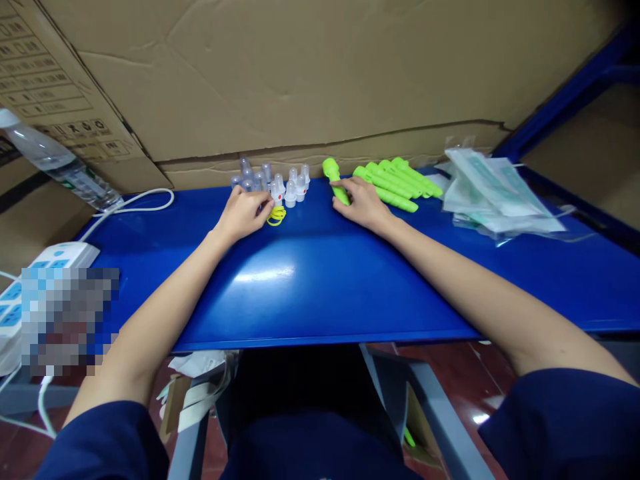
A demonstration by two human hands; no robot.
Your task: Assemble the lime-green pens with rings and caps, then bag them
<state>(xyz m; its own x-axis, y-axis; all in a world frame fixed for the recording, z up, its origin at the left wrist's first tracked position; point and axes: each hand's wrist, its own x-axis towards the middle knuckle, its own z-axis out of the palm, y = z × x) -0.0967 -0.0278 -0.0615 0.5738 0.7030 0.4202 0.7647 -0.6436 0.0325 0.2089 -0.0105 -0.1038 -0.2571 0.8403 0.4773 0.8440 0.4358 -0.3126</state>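
- Left hand (245,212), grip pinching a small white plastic cap (276,194) beside thin yellow rings (276,215).
- Right hand (363,202), fingers spread, rests on a lime-green plastic tube (336,179) on the glossy blue worktop (320,280).

At the blue bench's (310,280) far edge, the left hand (243,212) touches yellow rubber rings (277,215); the right hand (363,202) rests on a lime-green plastic tube (336,180).

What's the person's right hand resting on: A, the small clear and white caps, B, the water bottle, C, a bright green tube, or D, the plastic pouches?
C: the right hand lies on a bright green tube at the near end of the row of green tubes, while the left hand is by the caps.
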